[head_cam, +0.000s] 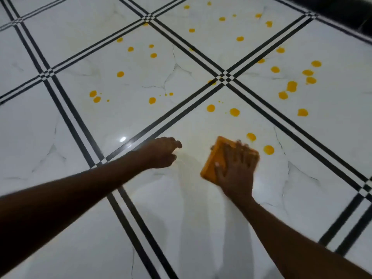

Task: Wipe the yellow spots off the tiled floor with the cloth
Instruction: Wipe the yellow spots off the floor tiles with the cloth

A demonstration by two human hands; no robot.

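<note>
An orange folded cloth (pixel 213 162) lies flat on the white tiled floor (pixel 60 127), pressed down by my right hand (pixel 237 170) with fingers spread over it. Two yellow spots (pixel 268 150) sit just to the right of the cloth. Several more yellow spots (pixel 234 112) are scattered over the tiles farther ahead and to the right. My left hand (pixel 163 153) rests on the floor left of the cloth, fingers loosely curled, holding nothing. A faint wet smear (pixel 189 170) shows between the two hands.
Black double stripes (pixel 128 210) run along the tile joints. A dark object or wall base (pixel 346 9) fills the top right corner. A light reflection (pixel 122 139) glints on the tile left of my left hand.
</note>
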